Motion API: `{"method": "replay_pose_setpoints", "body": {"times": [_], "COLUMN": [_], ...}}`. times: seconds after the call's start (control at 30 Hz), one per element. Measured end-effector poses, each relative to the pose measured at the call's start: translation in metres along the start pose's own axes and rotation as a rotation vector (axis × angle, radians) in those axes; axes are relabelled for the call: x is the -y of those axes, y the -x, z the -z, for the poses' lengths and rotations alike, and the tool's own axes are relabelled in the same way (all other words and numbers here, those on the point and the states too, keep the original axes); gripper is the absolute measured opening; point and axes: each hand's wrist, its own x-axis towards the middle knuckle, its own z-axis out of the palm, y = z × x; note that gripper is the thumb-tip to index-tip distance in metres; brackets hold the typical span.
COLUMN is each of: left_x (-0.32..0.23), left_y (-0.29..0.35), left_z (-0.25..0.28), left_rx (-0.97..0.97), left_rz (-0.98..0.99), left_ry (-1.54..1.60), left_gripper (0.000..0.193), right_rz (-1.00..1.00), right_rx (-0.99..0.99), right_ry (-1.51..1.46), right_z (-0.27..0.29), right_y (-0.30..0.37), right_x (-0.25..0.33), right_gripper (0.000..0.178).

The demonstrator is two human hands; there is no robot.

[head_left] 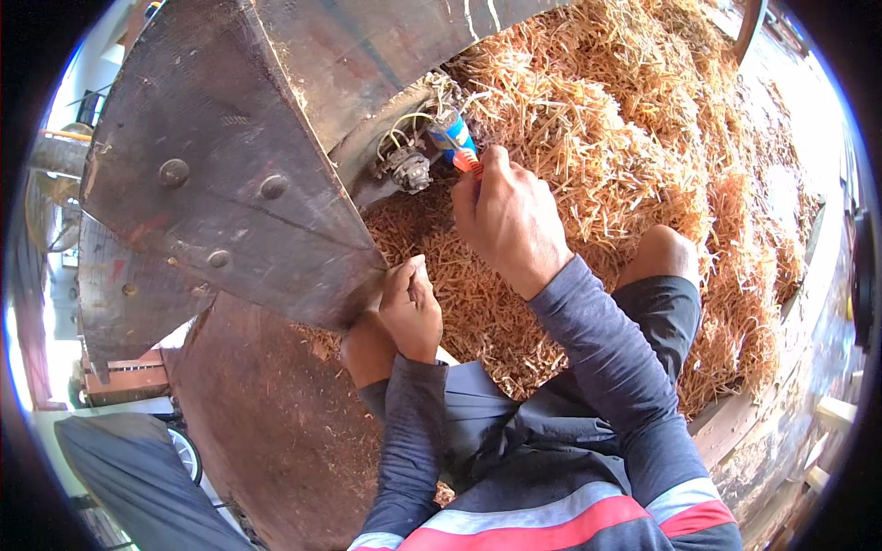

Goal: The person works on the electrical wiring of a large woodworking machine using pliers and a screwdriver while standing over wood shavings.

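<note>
My right hand (pixel 516 219) is closed round a small orange-red tool (pixel 467 163) with a ridged grip; its kind I cannot make out. The tool's far end is against or just in front of a blue cylinder (pixel 450 134) with a pale band. Pale wires run beside the cylinder to a dusty, round metal fitting (pixel 408 171) under the dark plate. Beside the plate's lower corner, my left hand (pixel 411 308) has its fingers curled together. Whatever it may hold is hidden.
A big dark plate (pixel 230 174) with round bolt heads fills the upper left. Wood shavings (pixel 588 156) heap up ahead and to the right, around my legs. At the lower left are a brown curved surface (pixel 276 422) and a dark grey cloth (pixel 138 477).
</note>
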Motion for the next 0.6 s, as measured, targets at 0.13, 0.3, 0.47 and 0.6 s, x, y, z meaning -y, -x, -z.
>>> {"method": "replay_pose_setpoints", "body": {"times": [0.13, 0.3, 0.47, 0.6], "left_x": [-0.0020, -0.0064, -0.0103, -0.0073], "left_y": [-0.0026, -0.0040, -0.0051, -0.0049], "left_z": [0.0020, 0.0034, 0.0037, 0.0032], "left_rx": [0.013, 0.026, 0.022, 0.017], "left_rz": [-0.057, -0.077, -0.093, -0.108], "left_ry": [-0.083, -0.115, -0.136, -0.144], "left_gripper": [0.018, 0.019, 0.018, 0.018], "right_rz": [0.077, 0.184, 0.251, 0.124], "right_rx": [-0.047, -0.136, -0.140, -0.075], "right_ry": [0.070, 0.175, 0.220, 0.139], "right_z": [0.0000, -0.0013, -0.0037, -0.0061], "right_y": [0.0030, 0.0057, 0.0067, 0.0036], "right_x": [0.0020, 0.0008, 0.0002, 0.0064], "right_gripper": [0.018, 0.016, 0.031, 0.028]}}
